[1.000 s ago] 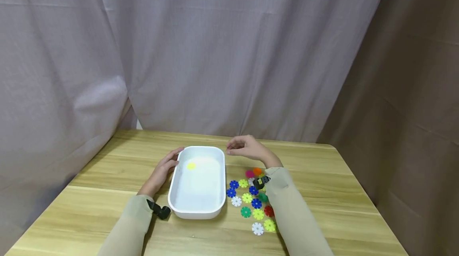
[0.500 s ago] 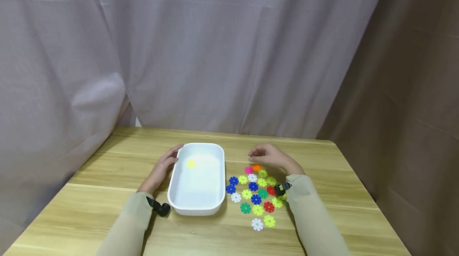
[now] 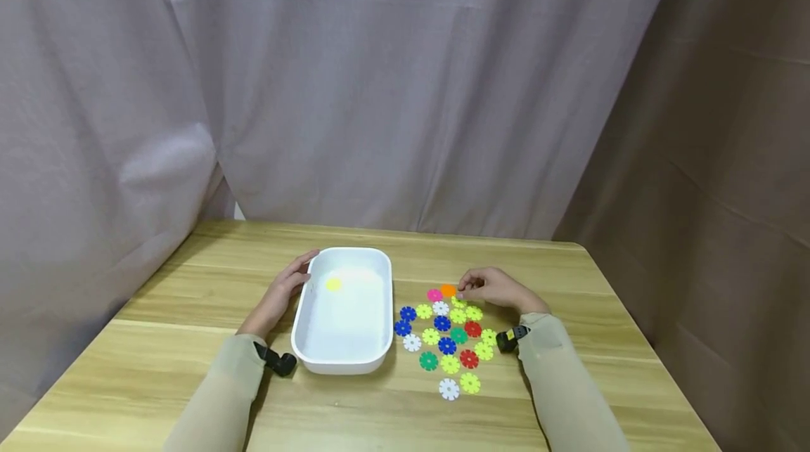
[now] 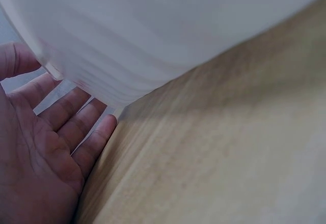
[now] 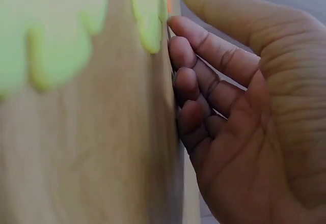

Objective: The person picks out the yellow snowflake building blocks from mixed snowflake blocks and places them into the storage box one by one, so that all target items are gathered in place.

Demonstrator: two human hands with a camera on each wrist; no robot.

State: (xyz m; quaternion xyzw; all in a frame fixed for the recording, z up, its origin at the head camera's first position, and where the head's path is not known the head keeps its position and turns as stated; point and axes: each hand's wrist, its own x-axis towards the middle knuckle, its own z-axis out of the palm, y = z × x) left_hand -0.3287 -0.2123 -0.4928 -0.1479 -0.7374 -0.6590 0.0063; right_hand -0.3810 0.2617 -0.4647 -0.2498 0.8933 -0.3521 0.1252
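My left hand (image 3: 286, 290) rests against the left side of a white rectangular tray (image 3: 297, 339); its fingers stretch along the outer wall near the far corner. One yellow notched plastic disc (image 3: 333, 285) lies inside the tray. My right hand (image 3: 496, 289) is low over the table at the far edge of a spread of discs, fingers loosely bent. Its fingertips are right by an orange disc (image 3: 448, 290) and a yellow-green disc (image 5: 147, 15). In the right wrist view a gap shows between thumb and index finger, and no disc shows held there.
Several discs lie flat right of the tray, among them a pink disc (image 3: 434, 295), a blue disc (image 3: 446, 346), a red disc (image 3: 469, 358), a green disc (image 3: 428, 360) and a white disc (image 3: 448, 389). A grey curtain (image 3: 329, 86) hangs behind the wooden table (image 3: 354, 417).
My right hand has moved from beside the tray's far right corner, rightward and then down to the far edge of the discs. The left hand stays at the tray.
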